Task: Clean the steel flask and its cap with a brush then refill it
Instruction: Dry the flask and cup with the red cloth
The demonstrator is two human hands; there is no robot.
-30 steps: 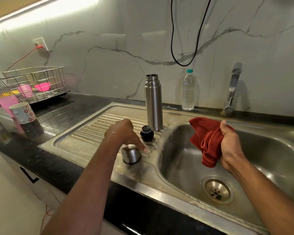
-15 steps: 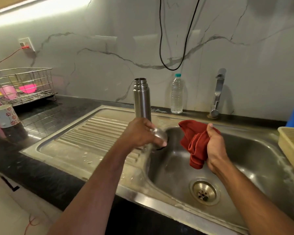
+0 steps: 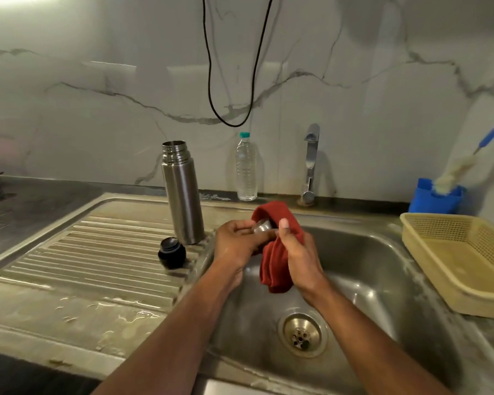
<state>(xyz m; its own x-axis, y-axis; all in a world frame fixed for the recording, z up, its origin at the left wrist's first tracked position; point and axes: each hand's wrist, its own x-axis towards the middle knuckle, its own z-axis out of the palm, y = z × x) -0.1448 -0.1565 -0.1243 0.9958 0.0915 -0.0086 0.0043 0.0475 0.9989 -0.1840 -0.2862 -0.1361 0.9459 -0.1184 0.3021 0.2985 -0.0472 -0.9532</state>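
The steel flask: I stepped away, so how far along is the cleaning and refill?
Done: steel flask stands open on the drainboard, black stopper beside it. In hand: left hand holds the steel cap while right hand works the red cloth on it. Left: refilling, closing.

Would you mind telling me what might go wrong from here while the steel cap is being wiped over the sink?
1. The left hand grips the small steel cap over the sink basin; if wet, it may slip and drop in.
2. The open flask stands at the drainboard's edge, close to the left arm; a nudge could topple it.
3. The black stopper lies there too and might roll.
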